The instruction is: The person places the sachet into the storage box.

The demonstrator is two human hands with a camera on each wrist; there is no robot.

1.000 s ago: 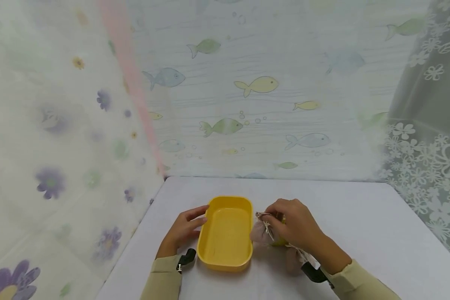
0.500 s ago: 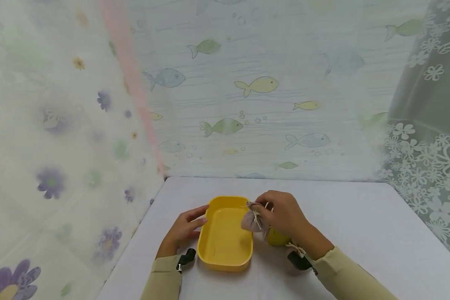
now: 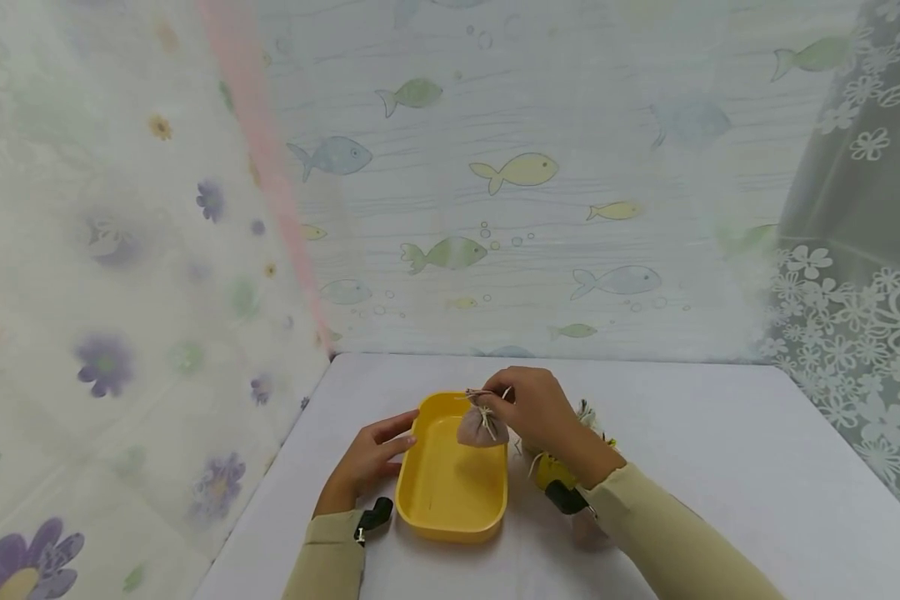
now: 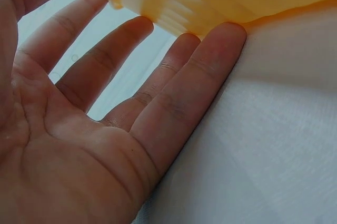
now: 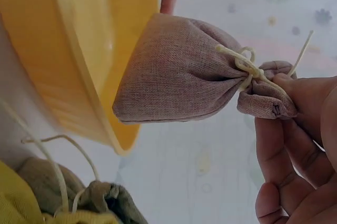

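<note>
A mauve drawstring pouch (image 3: pixel 483 427) with a cream cord hangs over the right part of a shallow yellow tray (image 3: pixel 450 529). My right hand (image 3: pixel 532 408) pinches its gathered neck between thumb and fingers; in the right wrist view the pouch (image 5: pixel 174 71) looks plump and tied. At the tray's left side, my left hand (image 3: pixel 375 457) touches the outer wall and rim. Nearly straight fingers (image 4: pixel 184 92) rest against the wall in the left wrist view. No other thing shows inside the tray.
Right of the tray, partly under my right arm, lie a yellow pouch (image 3: pixel 551 472), an olive-grey pouch (image 5: pixel 52 179) and a pinkish pouch (image 3: pixel 588 533). A white cloth (image 3: pixel 705 467) covers the table. Printed curtains (image 3: pixel 525 250) stand behind and at the sides.
My right hand has carried the mauve pouch up and left, from beside the tray to over it. The pouches under the right arm show more. My left hand and the tray stay put.
</note>
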